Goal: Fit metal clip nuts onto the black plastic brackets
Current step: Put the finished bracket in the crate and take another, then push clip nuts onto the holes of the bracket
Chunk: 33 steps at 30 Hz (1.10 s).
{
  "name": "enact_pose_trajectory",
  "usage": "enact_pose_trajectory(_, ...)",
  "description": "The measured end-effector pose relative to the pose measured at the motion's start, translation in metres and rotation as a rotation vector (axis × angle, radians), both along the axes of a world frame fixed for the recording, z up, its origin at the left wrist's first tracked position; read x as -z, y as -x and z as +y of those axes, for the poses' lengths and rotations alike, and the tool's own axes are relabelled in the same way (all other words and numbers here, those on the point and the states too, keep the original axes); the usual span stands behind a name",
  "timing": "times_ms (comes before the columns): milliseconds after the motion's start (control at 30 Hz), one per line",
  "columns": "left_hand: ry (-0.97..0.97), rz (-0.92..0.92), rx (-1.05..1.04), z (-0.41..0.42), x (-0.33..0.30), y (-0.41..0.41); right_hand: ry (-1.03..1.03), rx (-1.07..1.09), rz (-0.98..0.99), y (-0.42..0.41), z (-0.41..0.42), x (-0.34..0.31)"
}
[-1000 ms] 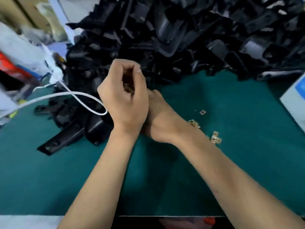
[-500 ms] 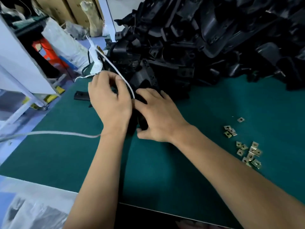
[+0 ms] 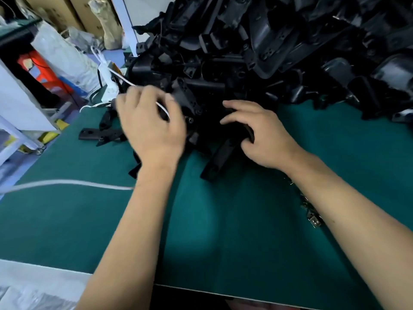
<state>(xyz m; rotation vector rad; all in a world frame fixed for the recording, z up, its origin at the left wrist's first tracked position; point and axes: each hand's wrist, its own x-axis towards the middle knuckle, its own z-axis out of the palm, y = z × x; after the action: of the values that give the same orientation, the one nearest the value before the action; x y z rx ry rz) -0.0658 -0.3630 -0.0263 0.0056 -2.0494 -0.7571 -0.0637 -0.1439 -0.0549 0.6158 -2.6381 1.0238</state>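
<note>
A: Head view. Task parts first?

B: Heap of black moulded plastic brackets [image 3: 257,48] fills the far half of the green table mat [image 3: 223,231], piled high, matt to slightly glossy, many with small round holes. One long black plastic bracket [image 3: 220,157] juts from the heap's near edge.

A: Which way does it lie?

B: Long axis runs from far right to near left; the near end rests on the mat, with a hole in it. The far end passes under the right hand [image 3: 261,135].

A: Hand states?

B: Right hand: thumb curled under, fingers laid over the bracket's upper part, gripping it. Left hand [image 3: 149,128]: blurred, over the heap's near left edge, fingers curled; what it holds, if anything, I cannot tell. A thin white cable [image 3: 67,183] runs across the mat from the left, passes behind the left wrist and shows again by the fingers.

A: Clip nuts?

B: Small brass-coloured metal clip nuts [image 3: 312,218] lie loose on the mat at near right, partly hidden by the right forearm. Well apart from the bracket.

A: Other loose pieces?

B: A flat black plastic piece with holes [image 3: 93,135] lies on the mat, left of the left hand.

A: Surface and room?

B: Mat is dark green and smooth. Far left, past the table: a white woven sack [image 3: 64,57], something red [image 3: 38,68] below it, brown cardboard boxes [image 3: 73,10] behind.
</note>
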Motion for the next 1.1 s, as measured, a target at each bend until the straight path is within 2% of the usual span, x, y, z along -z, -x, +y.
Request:
enact_pose_trajectory(67,0.039,0.023,0.152,0.035,-0.003,0.001,0.131,0.01,0.043,-0.001,-0.002,-0.006)
enact_pose_trajectory(133,0.014,-0.06,0.302,0.068,-0.003,0.002,0.102,-0.018,0.067,-0.001,-0.003,-0.013)
enact_pose_trajectory(200,-0.06,-0.193,0.401,0.091,-0.003,0.007,0.041,-0.033,0.001,-0.003,0.003,-0.02)
enact_pose_trajectory(300,-0.108,-0.243,0.417,0.107,-0.004,0.014,0.014,-0.052,-0.057,-0.009,0.019,-0.03)
enact_pose_trajectory(367,-0.071,-0.204,0.401,0.11,-0.005,0.013,0.109,-0.039,-0.025,-0.013,0.029,-0.038)
enact_pose_trajectory(433,-0.011,-0.164,0.427,0.108,-0.004,0.01,0.421,0.015,-0.047,-0.015,0.041,-0.045)
enact_pose_trajectory(533,0.126,-0.16,0.52,0.107,-0.006,0.003,1.134,-0.032,-0.303,-0.02,0.062,-0.055)
enact_pose_trajectory(567,0.198,-0.154,0.532,0.11,-0.008,0.001,1.28,-0.043,-0.398,-0.021,0.069,-0.057)
enact_pose_trajectory(600,0.27,-0.143,0.542,0.116,-0.01,-0.002,1.356,-0.041,-0.472,-0.024,0.074,-0.057)
enact_pose_trajectory(667,0.356,-0.159,0.616,0.13,-0.011,-0.009,1.383,-0.046,-0.534,-0.028,0.076,-0.052)
enact_pose_trajectory(700,0.366,-0.2,0.693,0.138,-0.01,-0.012,1.346,-0.03,-0.498,-0.029,0.077,-0.046)
enact_pose_trajectory(767,0.358,-0.291,0.792,0.147,-0.004,-0.013,1.129,0.136,-0.286,-0.031,0.081,-0.032)
enact_pose_trajectory(833,0.379,-0.323,0.729,0.146,0.001,-0.009,0.812,0.352,-0.069,-0.033,0.094,-0.018)
enact_pose_trajectory(867,0.387,-0.325,0.682,0.145,0.004,-0.006,0.739,0.417,-0.053,-0.035,0.104,-0.015)
enact_pose_trajectory(933,0.367,-0.33,0.637,0.141,0.01,-0.002,0.692,0.416,-0.155,-0.04,0.125,-0.006)
enact_pose_trajectory(967,0.344,-0.329,0.637,0.139,0.013,0.001,0.556,0.354,-0.21,-0.042,0.135,-0.003)
enact_pose_trajectory(1033,0.328,-0.34,0.661,0.134,0.017,0.004,0.099,0.218,-0.3,-0.049,0.148,-0.001)
enact_pose_trajectory(1067,0.331,-0.349,0.668,0.132,0.016,0.005,-0.055,0.165,-0.324,-0.051,0.151,0.0)
enact_pose_trajectory(1100,0.332,-0.346,0.663,0.13,0.015,0.006,-0.116,0.134,-0.338,-0.052,0.151,0.001)
